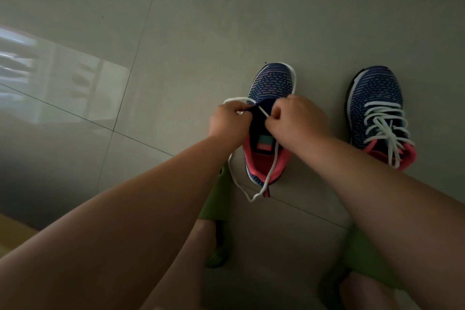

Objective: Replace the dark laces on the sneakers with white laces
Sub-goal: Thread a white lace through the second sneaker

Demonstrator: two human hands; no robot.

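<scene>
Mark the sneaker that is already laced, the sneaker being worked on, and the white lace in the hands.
Laced sneaker (375, 88), head view, on the knit toe area.
Sneaker being worked on (273, 80), head view, on the knit toe area.
White lace (273, 166), head view, on the loose strand over the pink lining.

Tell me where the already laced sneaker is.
In the head view, the laced sneaker stands on the floor tiles at far right, beside the sneaker being laced.
</scene>
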